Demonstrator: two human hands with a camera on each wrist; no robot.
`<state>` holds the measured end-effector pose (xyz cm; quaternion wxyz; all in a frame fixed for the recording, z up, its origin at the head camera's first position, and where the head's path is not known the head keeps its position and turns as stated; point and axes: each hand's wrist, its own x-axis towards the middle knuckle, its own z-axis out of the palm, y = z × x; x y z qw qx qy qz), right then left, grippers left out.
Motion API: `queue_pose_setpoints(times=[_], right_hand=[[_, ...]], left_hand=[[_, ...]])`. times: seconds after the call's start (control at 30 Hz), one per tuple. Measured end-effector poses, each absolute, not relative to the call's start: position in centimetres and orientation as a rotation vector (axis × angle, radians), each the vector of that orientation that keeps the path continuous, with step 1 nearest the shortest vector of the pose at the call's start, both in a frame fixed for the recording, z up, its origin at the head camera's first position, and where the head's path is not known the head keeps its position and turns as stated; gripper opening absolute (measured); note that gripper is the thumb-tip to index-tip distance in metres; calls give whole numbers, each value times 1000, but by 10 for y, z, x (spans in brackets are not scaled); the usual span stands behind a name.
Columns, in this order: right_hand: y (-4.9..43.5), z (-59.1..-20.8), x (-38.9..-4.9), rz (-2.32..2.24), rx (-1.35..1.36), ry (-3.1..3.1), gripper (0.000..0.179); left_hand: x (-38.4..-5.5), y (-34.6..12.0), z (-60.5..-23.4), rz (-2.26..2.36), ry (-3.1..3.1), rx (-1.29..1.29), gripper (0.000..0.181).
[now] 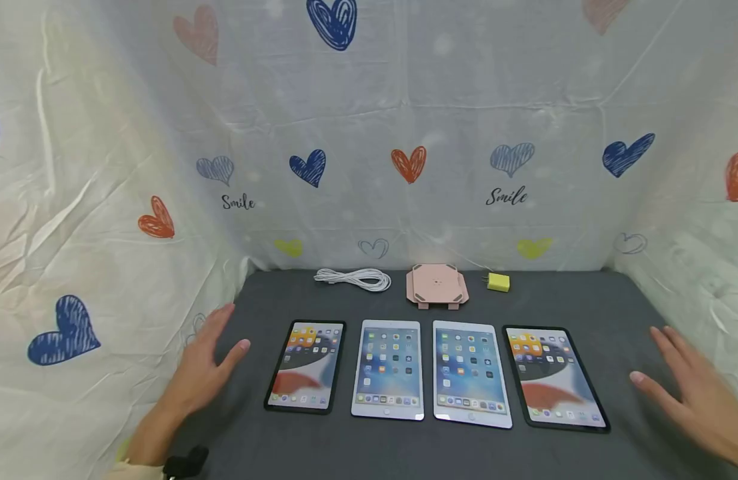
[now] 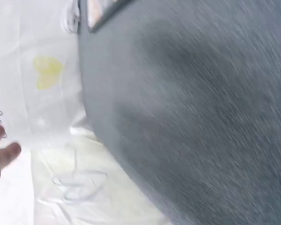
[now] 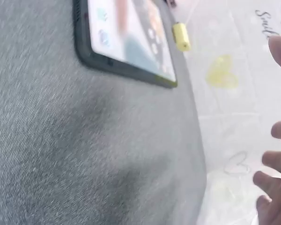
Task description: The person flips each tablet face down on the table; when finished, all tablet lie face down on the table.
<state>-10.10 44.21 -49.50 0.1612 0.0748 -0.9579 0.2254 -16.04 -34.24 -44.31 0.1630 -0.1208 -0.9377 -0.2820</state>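
Black-rimmed rectangular tablet (image 1: 305, 365) lies face-up, L end of row; matching black-rimmed tablet (image 1: 557, 377) at R end. Both lit w/ app icons over red-and-grey wallpaper. Two white-rimmed, blue-screened tablets (image 1: 389, 370) sit btwn. L hand (image 1: 202, 370) & R hand (image 1: 693, 393): fingers extended, gripping nothing. Bare dark-grey tabletop (image 1: 429, 453) btwn each hand & nearest tablet (white heart-print curtain (image 1: 369, 100) hems back edge).

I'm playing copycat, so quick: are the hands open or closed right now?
Left hand: open, holding nothing.
Right hand: open, holding nothing.
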Motion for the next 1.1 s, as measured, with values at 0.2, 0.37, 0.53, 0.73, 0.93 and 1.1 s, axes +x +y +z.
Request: queue_pose_setpoints(times=[0.2, 0.37, 0.53, 0.73, 0.93, 1.1], right_hand=[[440, -486, -98, 797, 212, -2797, 82], [438, -478, -97, 888, 142, -2810, 79], [439, -465, -102, 1044, 20, -2870, 79], [440, -448, -112, 1126, -77, -3044, 79], [441, -439, -116, 1247, -17, -3150, 73], [443, -441, -122, 1443, 42, -3120, 71]], left_hand=[[-159, -317, -431, -923, -2697, -381, 79], [-165, -290, -424, -1111, -2687, -485, 78], [-168, -261, -419, -1435, -2592, -650, 76], [-177, -225, -423, -1639, -2525, -783, 67], [-183, -181, -426, -2032, -2459, -930, 63], [-188, -145, -428, -2256, -2469, -989, 61]])
